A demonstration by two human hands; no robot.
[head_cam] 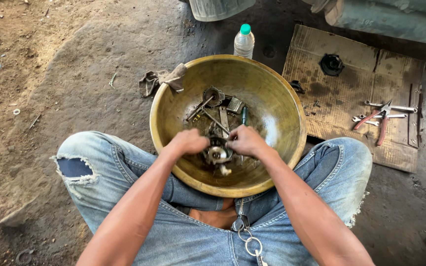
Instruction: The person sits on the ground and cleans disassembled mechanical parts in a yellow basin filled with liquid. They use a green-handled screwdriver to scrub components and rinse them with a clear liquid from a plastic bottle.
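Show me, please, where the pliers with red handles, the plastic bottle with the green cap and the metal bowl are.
pliers with red handles (376, 119): head view, on the joint where the handles meet.
plastic bottle (244, 44): head view, on its clear body below the cap.
metal bowl (277, 98): head view, on its bare inner wall.

There is a single view, from a camera on the person's head, looking steeply down and slightly forward. It sits close above the brass bowl (173, 106), which fills the middle of the frame. Nearer the camera than the bowl, at the bottom edge, the person's jeans-clad knees (99, 172) spread to both sides. Beyond the bowl, at the top edge, stands a plastic bottle (244, 42); right of the bowl lies a cardboard sheet (351, 88). No second view overlaps it.
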